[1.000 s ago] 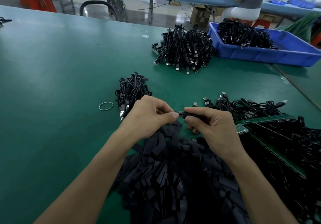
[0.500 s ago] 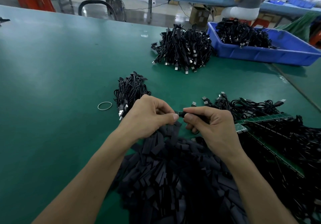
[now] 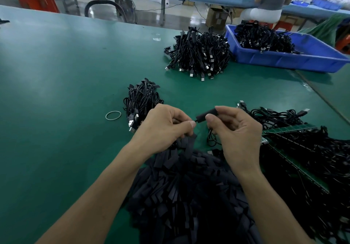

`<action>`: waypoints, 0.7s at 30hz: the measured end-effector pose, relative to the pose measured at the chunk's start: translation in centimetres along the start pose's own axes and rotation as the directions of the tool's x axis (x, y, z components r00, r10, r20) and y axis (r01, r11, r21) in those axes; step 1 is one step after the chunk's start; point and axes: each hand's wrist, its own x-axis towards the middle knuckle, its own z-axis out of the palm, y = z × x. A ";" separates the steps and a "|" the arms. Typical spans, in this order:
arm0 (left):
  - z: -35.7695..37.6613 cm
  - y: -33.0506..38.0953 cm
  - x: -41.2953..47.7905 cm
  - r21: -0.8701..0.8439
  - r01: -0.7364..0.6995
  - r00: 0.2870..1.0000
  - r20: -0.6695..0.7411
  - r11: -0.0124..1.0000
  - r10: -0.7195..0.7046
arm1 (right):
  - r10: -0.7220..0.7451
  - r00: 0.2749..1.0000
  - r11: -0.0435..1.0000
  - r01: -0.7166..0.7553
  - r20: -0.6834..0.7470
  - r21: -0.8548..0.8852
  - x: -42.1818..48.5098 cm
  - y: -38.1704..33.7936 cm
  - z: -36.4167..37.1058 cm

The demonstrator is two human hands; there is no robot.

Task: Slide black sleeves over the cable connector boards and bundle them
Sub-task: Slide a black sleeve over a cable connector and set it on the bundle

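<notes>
Sleeve (image 3: pixel 206 115) is clamped between thumb and forefinger of right hand (image 3: pixel 238 135). Its left tip is pinched by the curled fingers of left hand (image 3: pixel 164 128). It is held above the table (image 3: pixel 56 92), over the sleeve pile (image 3: pixel 189 196). Cable bundle (image 3: pixel 142 101) and rubber band (image 3: pixel 113 115) are seen left. Board strips (image 3: pixel 289 129) are seen right, cable heap (image 3: pixel 198 54) and blue bin (image 3: pixel 303 61) beyond.

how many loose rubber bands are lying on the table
1. The rubber band lies flat on the green table, just left of the small cable bundle beyond the left hand. More may be hidden under the piles.
</notes>
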 end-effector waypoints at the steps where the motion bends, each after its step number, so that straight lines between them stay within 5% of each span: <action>1: 0.1 0.0 0.0 0.001 -0.005 1.000 -0.012 1.000 0.005 | -0.003 1.000 1.000 0.003 -0.013 0.013 -0.1 0.0 0.1; 21: 2.4 0.2 -0.4 -0.196 -0.078 0.989 -0.136 0.978 0.051 | -0.044 0.999 0.993 0.045 -0.010 0.113 -1.0 -0.8 2.7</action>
